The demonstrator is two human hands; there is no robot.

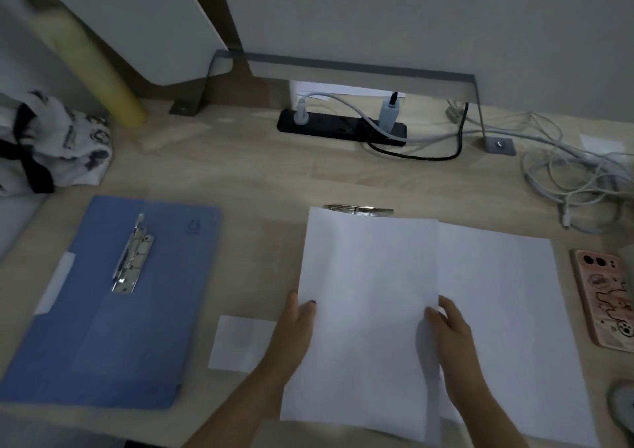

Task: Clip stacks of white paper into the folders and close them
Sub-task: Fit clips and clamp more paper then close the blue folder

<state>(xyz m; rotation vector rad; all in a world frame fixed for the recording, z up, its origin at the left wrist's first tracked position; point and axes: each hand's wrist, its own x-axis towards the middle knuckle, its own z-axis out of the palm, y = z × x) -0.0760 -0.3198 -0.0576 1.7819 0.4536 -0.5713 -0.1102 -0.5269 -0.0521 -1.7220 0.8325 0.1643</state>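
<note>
Dim wooden surface [260, 173], wall behind. Left grip [297, 317] and right grip [450, 327] each curl onto a side edge of a white paper stack [367, 293], held over more paper [507, 310]. Blue folder [103, 310] lies open at left, its clip [132, 255] empty, so nothing is clipped or closed yet. Open room between folder and stack; phone [603, 296] crowds the right side.
</note>
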